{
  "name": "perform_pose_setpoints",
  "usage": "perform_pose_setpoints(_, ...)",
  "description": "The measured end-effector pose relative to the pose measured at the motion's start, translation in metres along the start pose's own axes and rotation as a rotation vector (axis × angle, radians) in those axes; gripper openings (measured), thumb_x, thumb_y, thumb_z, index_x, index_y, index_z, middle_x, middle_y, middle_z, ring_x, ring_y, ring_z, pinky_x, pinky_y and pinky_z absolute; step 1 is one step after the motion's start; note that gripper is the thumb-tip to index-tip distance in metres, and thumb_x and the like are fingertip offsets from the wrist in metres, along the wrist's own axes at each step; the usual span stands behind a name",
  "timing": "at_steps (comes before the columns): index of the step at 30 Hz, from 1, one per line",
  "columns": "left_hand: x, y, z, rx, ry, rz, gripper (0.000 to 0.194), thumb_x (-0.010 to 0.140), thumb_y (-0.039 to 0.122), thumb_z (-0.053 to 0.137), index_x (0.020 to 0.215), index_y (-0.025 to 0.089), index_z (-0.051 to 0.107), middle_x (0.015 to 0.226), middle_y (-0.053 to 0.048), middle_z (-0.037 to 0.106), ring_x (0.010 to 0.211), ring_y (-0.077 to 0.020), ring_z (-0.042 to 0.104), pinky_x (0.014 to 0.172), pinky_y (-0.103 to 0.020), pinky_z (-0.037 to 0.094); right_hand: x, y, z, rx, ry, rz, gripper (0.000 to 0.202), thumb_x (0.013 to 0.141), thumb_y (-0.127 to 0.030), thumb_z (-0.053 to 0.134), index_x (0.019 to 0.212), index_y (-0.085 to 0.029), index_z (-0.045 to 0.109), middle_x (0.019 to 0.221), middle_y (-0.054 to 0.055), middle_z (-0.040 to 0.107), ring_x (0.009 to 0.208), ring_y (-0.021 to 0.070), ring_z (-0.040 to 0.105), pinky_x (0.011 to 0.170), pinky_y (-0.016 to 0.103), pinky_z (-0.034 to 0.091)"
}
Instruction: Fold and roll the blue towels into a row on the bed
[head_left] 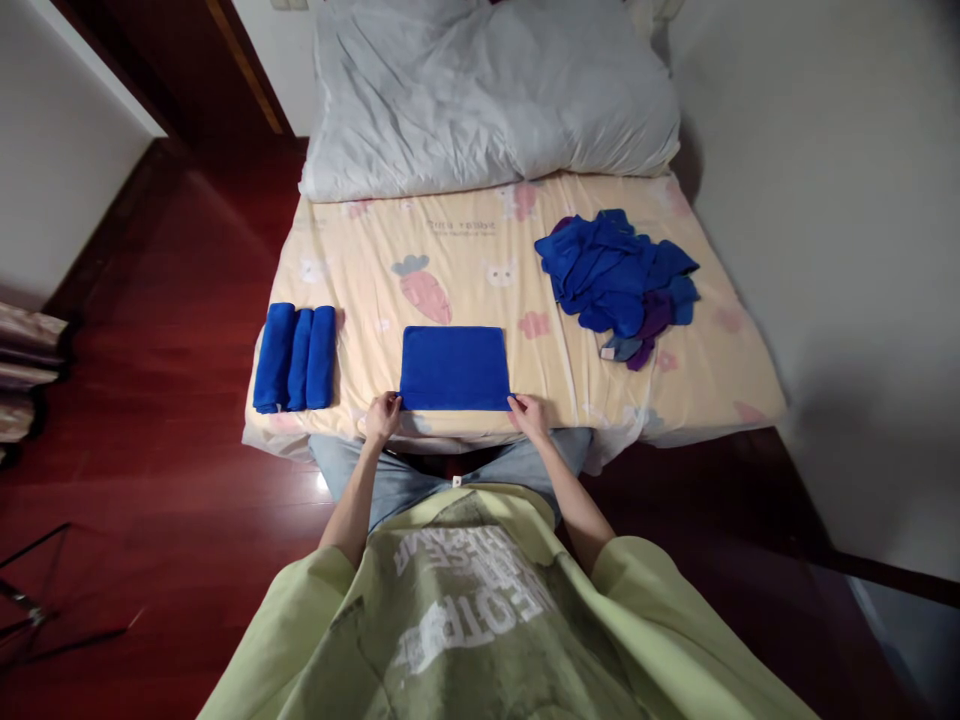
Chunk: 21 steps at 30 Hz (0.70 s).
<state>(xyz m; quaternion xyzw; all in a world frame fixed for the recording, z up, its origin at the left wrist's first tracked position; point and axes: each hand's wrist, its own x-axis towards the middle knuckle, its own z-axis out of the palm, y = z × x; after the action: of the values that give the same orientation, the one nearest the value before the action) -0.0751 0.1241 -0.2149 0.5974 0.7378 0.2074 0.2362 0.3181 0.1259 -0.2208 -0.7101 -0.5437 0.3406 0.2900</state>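
Note:
A blue towel (pixel 454 366) lies flat as a rectangle near the front edge of the bed. My left hand (pixel 384 416) pinches its near left corner, and my right hand (pixel 529 414) pinches the near right corner. Left of it, three rolled blue towels (pixel 298 358) lie side by side. Over on the right is a loose, crumpled heap of blue towels (pixel 611 270), with some purple cloth (pixel 655 318) among them.
The bed (pixel 360 270) has a cream sheet with carrot and flower prints. A bulky white quilt (pixel 487 95) is bunched across its far end. A wall (pixel 840 250) stands at the right. Black stand legs (pixel 34 610) are on the dark red floor (pixel 165 480).

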Motion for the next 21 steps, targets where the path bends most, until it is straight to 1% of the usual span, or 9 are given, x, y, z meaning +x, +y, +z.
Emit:
perform_pose_setpoints(4,0.0,-0.002,0.002,-0.054,0.023,-0.009,0.035,0.098,0.044,0.05,0.114,0.019,0.07,0.097,-0.01,0.074,0.098,-0.0264,0.068,0.087,-0.035,0.052,0.001,0.004,0.004,-0.012,0.016,0.002,0.048,0.087,-0.064,0.051,0.088,-0.021,0.072,0.081,0.011,0.075,0.08,0.0267,0.07,0.075,0.036,0.055)
perform_pose_setpoints(7,0.0,-0.003,0.004,-0.074,0.037,-0.005,0.035,0.098,0.043,0.05,0.112,0.019,0.07,0.098,-0.01,0.075,0.096,-0.026,0.068,0.087,-0.035,0.052,0.0,0.007,0.008,0.01,0.031,-0.011,0.044,0.089,-0.061,0.053,0.087,-0.021,0.072,0.079,0.011,0.075,0.077,0.0263,0.07,0.074,0.036,0.056)
perform_pose_setpoints(9,0.0,-0.002,0.005,-0.057,0.046,-0.007,0.033,0.097,0.042,0.051,0.109,0.019,0.07,0.097,-0.011,0.075,0.098,-0.0273,0.068,0.087,-0.037,0.053,0.0,0.008,0.01,0.003,0.063,-0.012,0.039,0.088,-0.057,0.056,0.086,-0.022,0.073,0.08,0.011,0.076,0.076,0.0256,0.07,0.074,0.036,0.056)
perform_pose_setpoints(12,0.001,0.0,0.006,-0.032,0.048,-0.004,0.029,0.094,0.041,0.054,0.103,0.019,0.071,0.092,-0.011,0.075,0.097,-0.0283,0.068,0.086,-0.038,0.053,0.003,0.008,0.011,-0.015,0.105,-0.004,0.032,0.086,-0.052,0.062,0.085,-0.022,0.074,0.085,0.011,0.077,0.081,0.0258,0.073,0.078,0.037,0.057)
perform_pose_setpoints(14,0.002,-0.001,0.006,-0.027,0.051,-0.003,0.026,0.092,0.039,0.055,0.1,0.02,0.072,0.09,-0.011,0.075,0.095,-0.0277,0.069,0.085,-0.037,0.054,0.005,0.007,0.012,-0.019,0.113,0.006,0.029,0.085,-0.049,0.064,0.085,-0.022,0.075,0.088,0.012,0.078,0.083,0.0259,0.074,0.079,0.037,0.057)
perform_pose_setpoints(18,0.002,-0.003,0.006,-0.031,0.059,-0.024,0.024,0.089,0.037,0.058,0.098,0.019,0.072,0.088,-0.01,0.074,0.095,-0.0278,0.069,0.085,-0.037,0.054,0.008,0.003,0.011,-0.024,0.121,0.024,0.026,0.084,-0.046,0.066,0.081,-0.022,0.075,0.087,0.011,0.079,0.081,0.025,0.074,0.078,0.036,0.057)
perform_pose_setpoints(21,0.001,0.0,0.007,-0.022,0.046,-0.048,0.023,0.089,0.037,0.058,0.096,0.02,0.072,0.086,-0.01,0.073,0.095,-0.0286,0.067,0.085,-0.038,0.053,0.007,-0.001,0.01,-0.054,0.119,0.038,0.024,0.084,-0.045,0.067,0.081,-0.022,0.074,0.088,0.011,0.078,0.082,0.0258,0.074,0.079,0.037,0.057)
